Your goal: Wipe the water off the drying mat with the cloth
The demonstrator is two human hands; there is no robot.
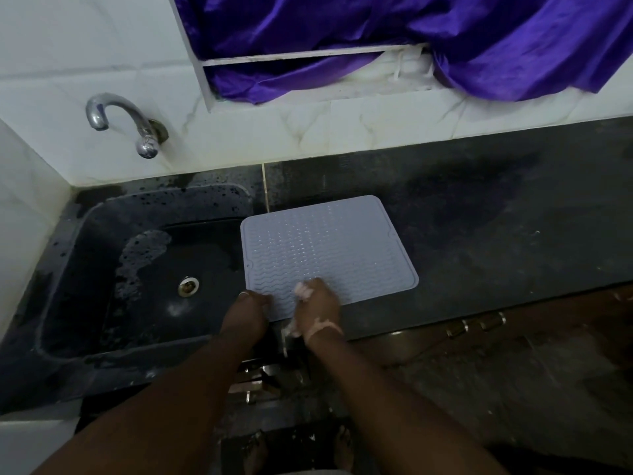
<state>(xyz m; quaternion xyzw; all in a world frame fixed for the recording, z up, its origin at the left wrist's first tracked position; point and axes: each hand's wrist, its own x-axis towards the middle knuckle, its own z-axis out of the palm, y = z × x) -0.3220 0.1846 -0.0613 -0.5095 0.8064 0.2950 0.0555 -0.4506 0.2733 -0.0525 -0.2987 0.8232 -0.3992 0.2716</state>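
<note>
Fingers of right hand (pixel 317 298) curled round cloth (pixel 303 291) on drying mat (pixel 329 245)

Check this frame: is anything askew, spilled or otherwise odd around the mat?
The drying mat lies askew, its left edge overhanging the sink. Foamy residue sits in the basin. The right hand grips the cloth; the left hand holds the mat's corner.

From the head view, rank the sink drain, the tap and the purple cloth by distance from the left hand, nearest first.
1. Sink drain: just left of the left hand, in the basin.
2. Tap: on the wall, behind the sink.
3. Purple cloth: up at the window, far right.
</note>
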